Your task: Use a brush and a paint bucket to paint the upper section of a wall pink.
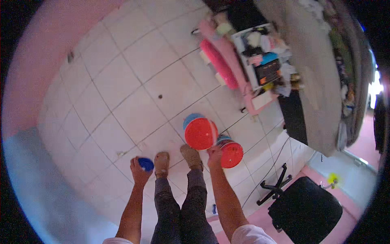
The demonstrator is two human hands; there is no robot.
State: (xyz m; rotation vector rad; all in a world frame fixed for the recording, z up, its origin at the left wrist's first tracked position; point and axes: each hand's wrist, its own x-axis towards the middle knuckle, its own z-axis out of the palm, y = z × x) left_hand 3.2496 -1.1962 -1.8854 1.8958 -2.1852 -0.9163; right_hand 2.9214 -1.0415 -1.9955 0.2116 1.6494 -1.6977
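My left hand [140, 171] has its fingers closed around a small dark-blue round thing, like a cup or lid [146, 164], beside my left foot. My right hand [214, 157] is closed at the edge of a larger round tub with a red top [199, 133] and a pale blue side, in front of my right foot. A smaller red-topped tub [231, 155] with a bluish side sits just right of that hand, very near or touching it. The fingers are blurred, so whether they also grip the smaller tub is unclear.
Pale tiles [134, 89] cover the floor, with a small dark spot [160, 96]. Pink furniture [227, 65] and a cluttered white tray [256, 57] stand ahead right, by a large grey-brown surface [313, 73]. A black wheeled chair [306, 209] and a thin cable [266, 173] are at right.
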